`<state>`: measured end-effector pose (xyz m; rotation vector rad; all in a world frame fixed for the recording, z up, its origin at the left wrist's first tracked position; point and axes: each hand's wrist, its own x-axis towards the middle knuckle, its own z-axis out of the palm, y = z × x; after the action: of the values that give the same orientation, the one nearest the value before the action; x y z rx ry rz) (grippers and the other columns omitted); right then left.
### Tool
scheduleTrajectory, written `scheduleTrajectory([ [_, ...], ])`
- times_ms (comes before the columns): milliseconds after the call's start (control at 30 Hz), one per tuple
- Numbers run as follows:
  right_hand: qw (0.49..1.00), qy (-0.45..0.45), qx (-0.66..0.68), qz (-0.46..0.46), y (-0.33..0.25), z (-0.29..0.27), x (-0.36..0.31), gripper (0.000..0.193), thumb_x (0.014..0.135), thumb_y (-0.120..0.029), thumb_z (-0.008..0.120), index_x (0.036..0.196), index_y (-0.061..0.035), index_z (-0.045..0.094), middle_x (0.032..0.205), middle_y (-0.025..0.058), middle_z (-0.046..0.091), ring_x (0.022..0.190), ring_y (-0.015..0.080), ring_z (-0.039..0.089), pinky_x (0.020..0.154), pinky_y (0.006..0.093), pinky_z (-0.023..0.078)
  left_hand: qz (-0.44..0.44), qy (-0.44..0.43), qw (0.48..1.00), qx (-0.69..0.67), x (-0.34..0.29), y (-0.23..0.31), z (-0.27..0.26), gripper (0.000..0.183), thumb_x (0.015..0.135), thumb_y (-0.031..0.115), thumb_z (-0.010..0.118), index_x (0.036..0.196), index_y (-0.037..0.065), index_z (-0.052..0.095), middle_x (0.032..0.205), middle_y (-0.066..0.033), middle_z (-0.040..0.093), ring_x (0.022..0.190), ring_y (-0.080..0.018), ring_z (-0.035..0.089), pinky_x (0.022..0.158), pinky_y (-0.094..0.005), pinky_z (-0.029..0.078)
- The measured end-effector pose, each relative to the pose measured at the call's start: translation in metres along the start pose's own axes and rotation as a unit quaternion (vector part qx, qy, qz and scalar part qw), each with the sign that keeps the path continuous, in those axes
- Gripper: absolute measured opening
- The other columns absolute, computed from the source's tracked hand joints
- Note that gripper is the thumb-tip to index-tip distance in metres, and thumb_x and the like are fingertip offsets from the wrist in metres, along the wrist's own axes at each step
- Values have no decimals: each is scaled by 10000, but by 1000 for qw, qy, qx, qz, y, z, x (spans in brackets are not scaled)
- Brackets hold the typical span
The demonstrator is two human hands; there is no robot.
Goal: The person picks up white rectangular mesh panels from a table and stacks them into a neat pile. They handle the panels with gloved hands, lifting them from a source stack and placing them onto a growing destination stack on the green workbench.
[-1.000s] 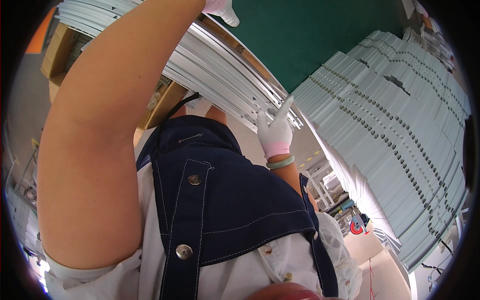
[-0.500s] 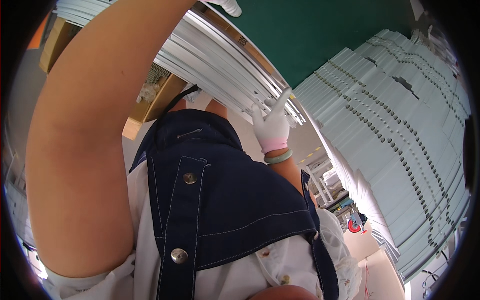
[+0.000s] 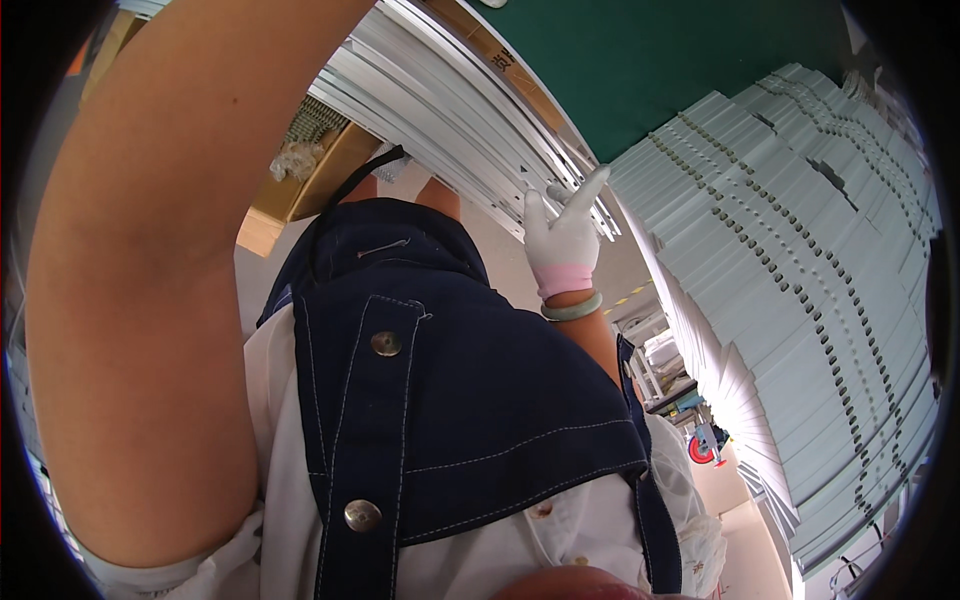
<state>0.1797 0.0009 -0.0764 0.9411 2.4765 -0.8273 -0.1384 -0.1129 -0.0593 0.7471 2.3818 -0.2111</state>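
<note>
My right hand (image 3: 563,245) wears a white glove with a pink cuff, and a pale green bangle (image 3: 573,308) circles the wrist. Its thumb and one long finger are spread apart at the ends of a stack of long white strips (image 3: 450,95). The other fingers are partly hidden, and whether the hand touches the strips is unclear. My left forearm crosses upward past the top edge. Only a sliver of my left hand (image 3: 493,3), in a white glove, shows over a dark green surface (image 3: 660,60); its fingers are cut off.
At the right, a broad bank of pale grey panels (image 3: 720,250) carries rows of dark studs. A cardboard box (image 3: 330,170) with coiled metal parts and crumpled plastic stands lower left of the strips. A red-wheeled caster (image 3: 703,448) shows below the panels.
My left hand has slipped almost wholly out of view at the top. My right hand appears slightly farther right, its fingers still spread, while the view has shifted a little.
</note>
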Motion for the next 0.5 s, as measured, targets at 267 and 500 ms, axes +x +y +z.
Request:
scheduleTrajectory([
  [267,1000,5,-13,-8,3,-6,-5,912,849,-303,627,1486,60,85,1118,251,646,977,397,658,818,420,522,-5,-16,1000,-1,-2,2,-4,1270,679,640,724,1541,109,-42,1595,-218,-44,1467,-422,-23,1168,-548,60],
  [500,999,-25,36,27,-1,-10,-6,881,859,-291,603,1490,54,94,1148,263,636,945,379,671,794,401,525,15,5,1000,-25,-7,-2,-2,1263,691,624,723,1539,103,-55,1594,-219,-51,1467,-422,-27,1170,-544,57],
])
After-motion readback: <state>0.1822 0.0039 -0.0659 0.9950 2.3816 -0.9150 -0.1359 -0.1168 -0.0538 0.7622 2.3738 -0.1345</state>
